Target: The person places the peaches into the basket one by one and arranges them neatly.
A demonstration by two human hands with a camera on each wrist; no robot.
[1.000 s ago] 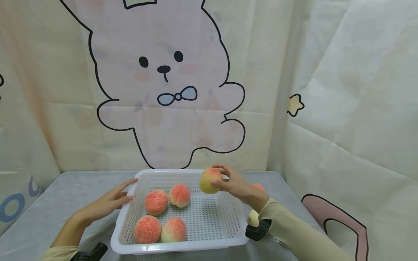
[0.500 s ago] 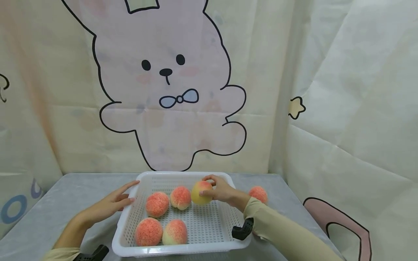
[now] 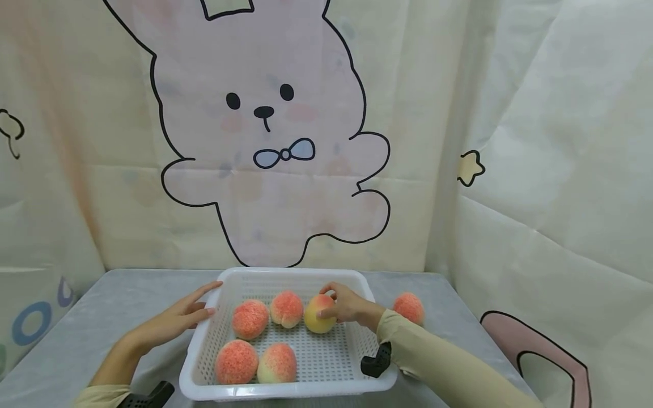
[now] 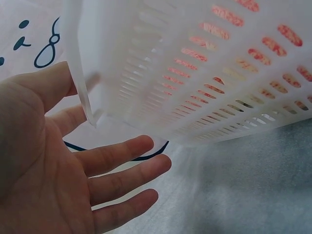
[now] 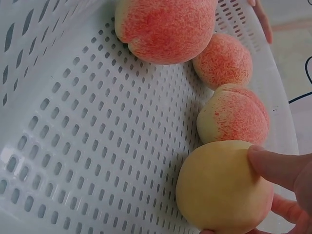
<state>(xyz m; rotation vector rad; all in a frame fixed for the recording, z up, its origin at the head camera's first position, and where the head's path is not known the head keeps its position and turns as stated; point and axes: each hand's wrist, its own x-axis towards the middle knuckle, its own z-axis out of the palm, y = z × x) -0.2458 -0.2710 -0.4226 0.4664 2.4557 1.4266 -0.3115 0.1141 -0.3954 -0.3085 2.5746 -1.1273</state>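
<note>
My right hand (image 3: 349, 306) grips a yellow peach with a red blush (image 3: 317, 321), low inside a white perforated plastic basket (image 3: 285, 390). In the right wrist view the thumb (image 5: 275, 165) lies along the side of this peach (image 5: 219, 185), which sits close against a red-and-cream peach (image 5: 234, 114). My left hand (image 3: 178, 317) rests on the basket's left rim with thumb and forefinger; its other fingers (image 4: 131, 178) reach out relaxed below the rim, as the left wrist view shows. Several fuzzy red peaches (image 3: 237, 362) lie in the basket's left half.
Another red peach (image 3: 408, 307) lies on the grey table (image 3: 153, 280) right of the basket, partly behind the right sleeve (image 3: 439, 357). A curtain with a cartoon bear (image 3: 275, 198) hangs behind the table, with more printed cloth (image 3: 541, 198) at the right.
My right hand has carried the yellow peach left and down into the basket, beside the red one at the back. The left hand keeps its place on the rim.
</note>
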